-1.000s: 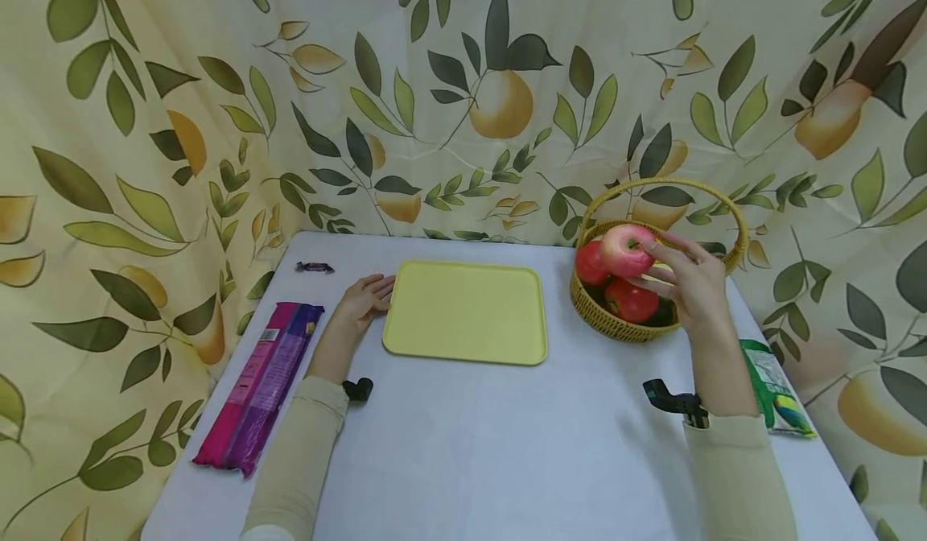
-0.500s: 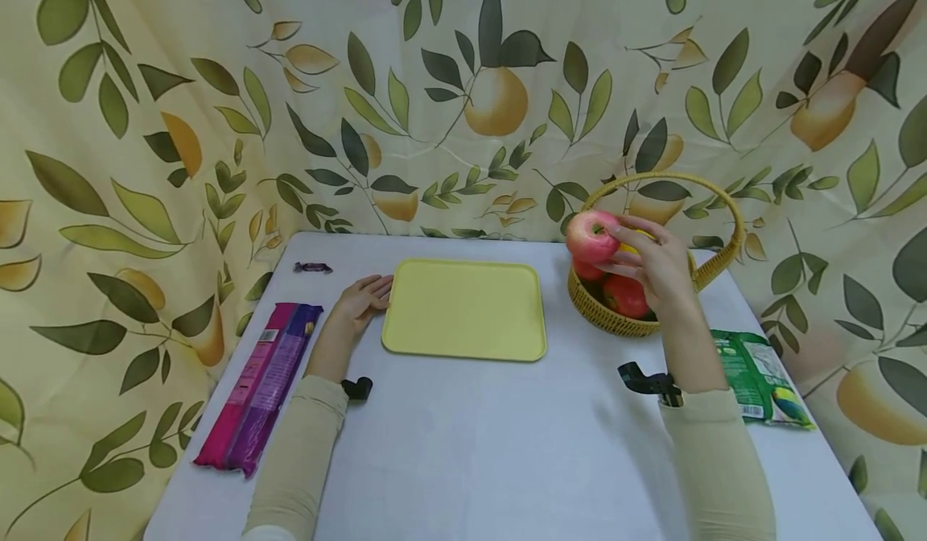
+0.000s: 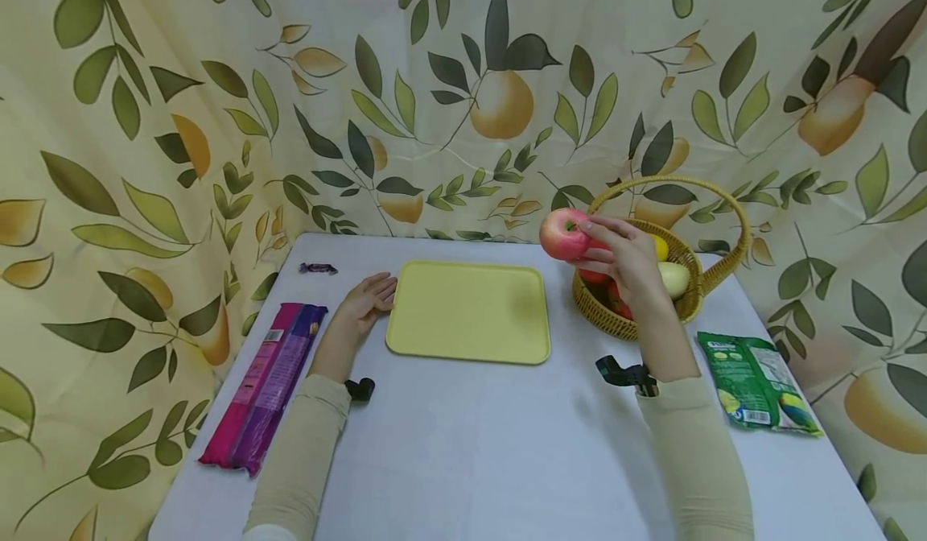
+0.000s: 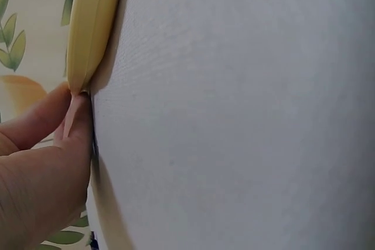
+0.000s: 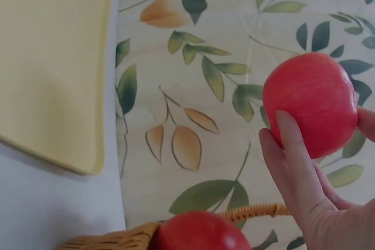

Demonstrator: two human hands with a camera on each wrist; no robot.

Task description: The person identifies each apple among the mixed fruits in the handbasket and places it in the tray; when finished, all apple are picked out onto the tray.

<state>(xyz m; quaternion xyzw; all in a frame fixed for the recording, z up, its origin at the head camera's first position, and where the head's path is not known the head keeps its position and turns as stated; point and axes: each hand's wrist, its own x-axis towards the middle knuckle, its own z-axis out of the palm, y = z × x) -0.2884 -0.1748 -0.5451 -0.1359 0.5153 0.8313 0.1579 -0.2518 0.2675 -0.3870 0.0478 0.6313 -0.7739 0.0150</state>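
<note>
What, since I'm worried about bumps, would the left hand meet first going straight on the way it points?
Likely the yellow tray; the left hand lies at its left edge, touching or nearly so.

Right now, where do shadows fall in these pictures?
Head view: a soft shadow on the table, beside the right sleeve; left wrist view: a darker band beside the tray, the picture's right edge dim; right wrist view: a faint, soft-edged patch on the tray.

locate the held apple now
In the head view, right of centre, the right hand holds the apple, with the tray to its lower left and the basket lower right.
</note>
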